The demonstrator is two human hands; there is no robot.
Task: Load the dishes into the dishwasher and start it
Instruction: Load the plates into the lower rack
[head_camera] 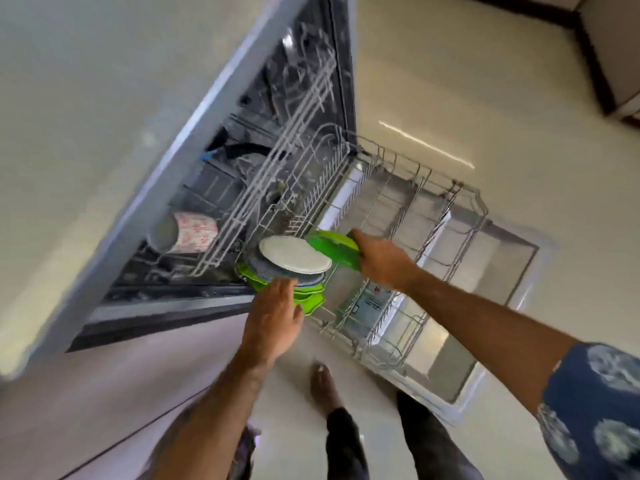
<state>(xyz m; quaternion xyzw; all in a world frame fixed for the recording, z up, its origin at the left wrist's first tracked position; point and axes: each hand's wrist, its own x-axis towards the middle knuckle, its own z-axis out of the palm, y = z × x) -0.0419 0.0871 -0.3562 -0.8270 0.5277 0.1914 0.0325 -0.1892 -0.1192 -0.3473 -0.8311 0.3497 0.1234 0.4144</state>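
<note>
Blurred, hidden and cut off

My left hand covers part of the green plates; my right hand's fingertips vanish behind another green plate. The dishwasher interior smears with motion. My patterned sleeve runs off-frame.

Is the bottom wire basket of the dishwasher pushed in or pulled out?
Pulled out. The grey wire lower rack sits over the open dishwasher door, outside the dark tub, and looks mostly empty.

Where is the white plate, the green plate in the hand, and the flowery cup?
white plate (294, 254), head view, middle of its pale face.
green plate (332, 244), head view, its flat green face beside the right hand.
flowery cup (195, 232), head view, its patterned side.
</note>
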